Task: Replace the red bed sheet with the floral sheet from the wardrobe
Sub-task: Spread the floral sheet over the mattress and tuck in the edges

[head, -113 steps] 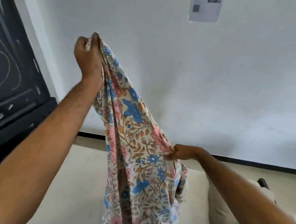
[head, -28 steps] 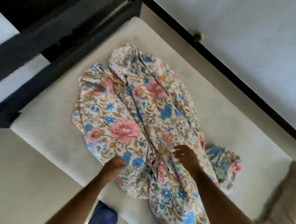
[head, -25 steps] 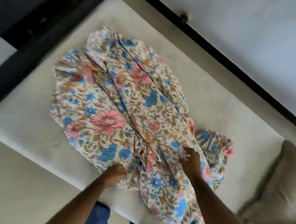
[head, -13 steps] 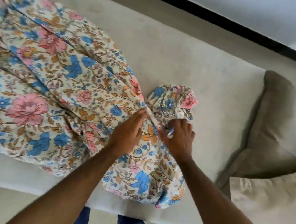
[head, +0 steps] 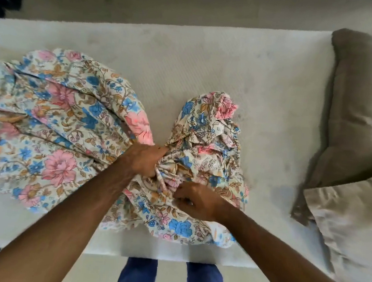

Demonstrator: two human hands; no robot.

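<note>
Since a moment ago we have bunched the floral sheet (head: 66, 133) tighter at its middle. Our left hand (head: 145, 159) grips the gathered waist; our right hand (head: 197, 201) pinches folds just beside it. Thin, crumpled cotton fans out both ways over the bare, ribbed cream mattress (head: 266, 91). Two soft beige pillows (head: 363, 109) lie right; pale floor and dark skirting beyond.

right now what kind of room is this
Most likely a bedroom: a bare pale mattress with two pillows at its right end, and a bunched floral sheet lying on it, gripped by the left hand and right hand.
</note>
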